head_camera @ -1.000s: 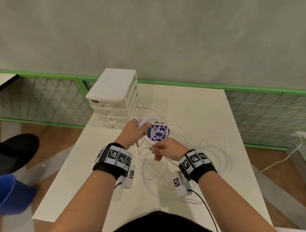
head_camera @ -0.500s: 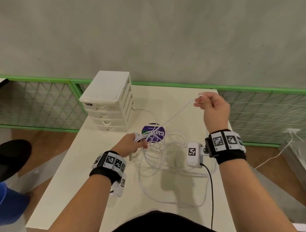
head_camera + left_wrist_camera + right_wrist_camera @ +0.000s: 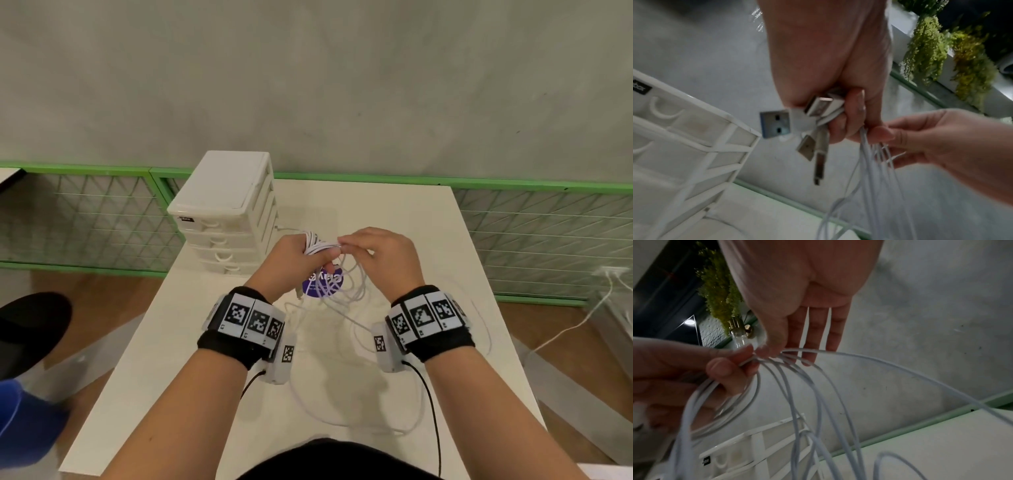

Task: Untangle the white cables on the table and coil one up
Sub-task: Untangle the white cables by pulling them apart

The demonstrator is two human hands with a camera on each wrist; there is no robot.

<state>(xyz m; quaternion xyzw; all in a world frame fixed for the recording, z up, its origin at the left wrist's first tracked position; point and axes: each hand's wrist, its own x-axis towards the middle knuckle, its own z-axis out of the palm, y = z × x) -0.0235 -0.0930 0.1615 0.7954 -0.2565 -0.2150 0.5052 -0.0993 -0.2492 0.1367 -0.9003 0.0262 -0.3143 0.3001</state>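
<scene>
Above the white table (image 3: 428, 240) my left hand (image 3: 301, 251) grips a bundle of white cable loops (image 3: 317, 244). Several USB plugs (image 3: 777, 125) stick out below its curled fingers (image 3: 849, 113). My right hand (image 3: 346, 244) meets it from the right. Its thumb and forefinger pinch one white cable strand (image 3: 859, 356) right beside the left thumb (image 3: 723, 368), while its other three fingers (image 3: 816, 331) stay straight. Several strands (image 3: 797, 399) hang from both hands. Loose cable (image 3: 329, 416) trails over the table towards me.
A white drawer unit (image 3: 226, 212) stands just left of my hands at the table's back left. A purple round sticker (image 3: 323, 286) lies under the hanging loops. A green-framed mesh fence (image 3: 548, 233) runs behind the table. Black leads (image 3: 430, 404) hang from my wrist cameras.
Half a second ago my right hand was raised far right, drawing a strand taut. It has swung back to the left hand, bringing the strand to the bundle. The left hand has risen slightly.
</scene>
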